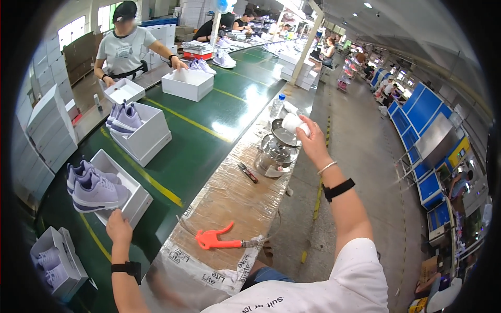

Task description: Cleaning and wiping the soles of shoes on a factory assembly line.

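Observation:
My left hand (119, 228) is closed at the near rim of an open white shoe box (136, 202), just below a pair of lilac sneakers (98, 190) that rests across the box's left side. My right hand (312, 138) is raised, its fingers closed round a soft-looking white wad (293, 123). The wad is at the rim of a shallow metal dish (282, 136). Under this dish stands a round steel container (270, 156). Exactly what the wad is made of cannot be made out.
An orange air blow gun (216, 239) and a small cutter (248, 173) lie on the film-wrapped bench (224, 195). A bottle (277, 106) stands behind the dish. More boxed sneakers (126, 121) sit on the green conveyor (195, 136). Across it, a person (128, 49) handles an open box (189, 84).

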{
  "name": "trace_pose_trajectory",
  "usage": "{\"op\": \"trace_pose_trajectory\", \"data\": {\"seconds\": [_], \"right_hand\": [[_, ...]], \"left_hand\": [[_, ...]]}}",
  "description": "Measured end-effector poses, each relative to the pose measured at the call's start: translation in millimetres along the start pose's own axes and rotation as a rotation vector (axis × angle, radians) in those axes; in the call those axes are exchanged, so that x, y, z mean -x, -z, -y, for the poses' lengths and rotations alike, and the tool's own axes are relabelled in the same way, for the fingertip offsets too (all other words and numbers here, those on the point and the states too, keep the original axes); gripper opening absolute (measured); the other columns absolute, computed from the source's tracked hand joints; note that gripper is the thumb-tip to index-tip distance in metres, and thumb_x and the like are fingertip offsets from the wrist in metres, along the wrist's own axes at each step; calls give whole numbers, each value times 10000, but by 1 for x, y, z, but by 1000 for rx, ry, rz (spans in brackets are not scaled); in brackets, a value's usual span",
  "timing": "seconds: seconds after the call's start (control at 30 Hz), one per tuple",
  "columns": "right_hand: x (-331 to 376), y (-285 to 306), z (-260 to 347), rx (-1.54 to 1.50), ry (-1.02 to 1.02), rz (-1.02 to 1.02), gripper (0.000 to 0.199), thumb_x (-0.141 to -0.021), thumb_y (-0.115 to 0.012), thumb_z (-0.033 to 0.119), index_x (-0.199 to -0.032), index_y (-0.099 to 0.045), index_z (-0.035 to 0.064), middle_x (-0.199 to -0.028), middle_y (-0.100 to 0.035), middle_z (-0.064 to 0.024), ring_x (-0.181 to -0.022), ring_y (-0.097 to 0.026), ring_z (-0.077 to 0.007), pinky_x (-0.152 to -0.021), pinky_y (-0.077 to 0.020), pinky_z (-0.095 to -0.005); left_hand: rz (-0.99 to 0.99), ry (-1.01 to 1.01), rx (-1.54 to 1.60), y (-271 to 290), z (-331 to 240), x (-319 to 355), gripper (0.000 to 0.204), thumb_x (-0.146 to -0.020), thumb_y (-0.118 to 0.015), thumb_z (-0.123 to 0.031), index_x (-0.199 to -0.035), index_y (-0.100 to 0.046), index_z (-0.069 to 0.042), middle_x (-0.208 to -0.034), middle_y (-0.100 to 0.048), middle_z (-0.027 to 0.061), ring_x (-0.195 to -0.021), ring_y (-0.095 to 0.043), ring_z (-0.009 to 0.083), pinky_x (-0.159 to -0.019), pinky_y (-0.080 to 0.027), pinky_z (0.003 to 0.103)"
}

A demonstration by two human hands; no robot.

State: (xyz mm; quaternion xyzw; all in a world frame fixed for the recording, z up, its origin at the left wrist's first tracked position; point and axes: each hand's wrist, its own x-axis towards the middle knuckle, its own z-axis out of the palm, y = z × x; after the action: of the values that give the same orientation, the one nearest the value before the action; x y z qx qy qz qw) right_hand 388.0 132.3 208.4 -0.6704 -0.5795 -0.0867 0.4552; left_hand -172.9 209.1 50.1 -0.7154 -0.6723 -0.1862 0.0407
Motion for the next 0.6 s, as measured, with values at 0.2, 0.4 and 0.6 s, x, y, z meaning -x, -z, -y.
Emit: {"op": "trace_pose_trajectory", "data": {"seconds": [0.2, 0.4, 0.6], "right_hand": [[-9, -26, -27, 160, 13, 452, 389, -782, -636, 165, -1125, -581, -10, -1154, -573, -188, -1102, -532, -284, -928, -411, -338], [-5, -20, -46, 217, -7, 440, 358, -699, -627, 13, -1053, -612, -40, -1016, -635, -197, -963, -613, -286, -863, -457, -330], [-38, -20, -64, 280, -19, 623, 375, -666, -631, -6, -1039, -619, -38, -1019, -630, -211, -952, -616, -297, -867, -455, -322]], "left_hand": [[47, 132, -3, 24, -9, 10, 178, -715, -602, -84, -891, -579, -68, -881, -610, 155, -854, -582, 361, -726, -460, 466], [75, 92, -59, 24, -18, 12, 165, -727, -579, -87, -889, -583, -54, -877, -609, 150, -847, -592, 355, -724, -475, 448], [123, -55, 107, 56, 7, 6, 266, -753, -609, -147, -976, -522, -32, -987, -559, 158, -972, -539, 326, -811, -437, 435]]}}
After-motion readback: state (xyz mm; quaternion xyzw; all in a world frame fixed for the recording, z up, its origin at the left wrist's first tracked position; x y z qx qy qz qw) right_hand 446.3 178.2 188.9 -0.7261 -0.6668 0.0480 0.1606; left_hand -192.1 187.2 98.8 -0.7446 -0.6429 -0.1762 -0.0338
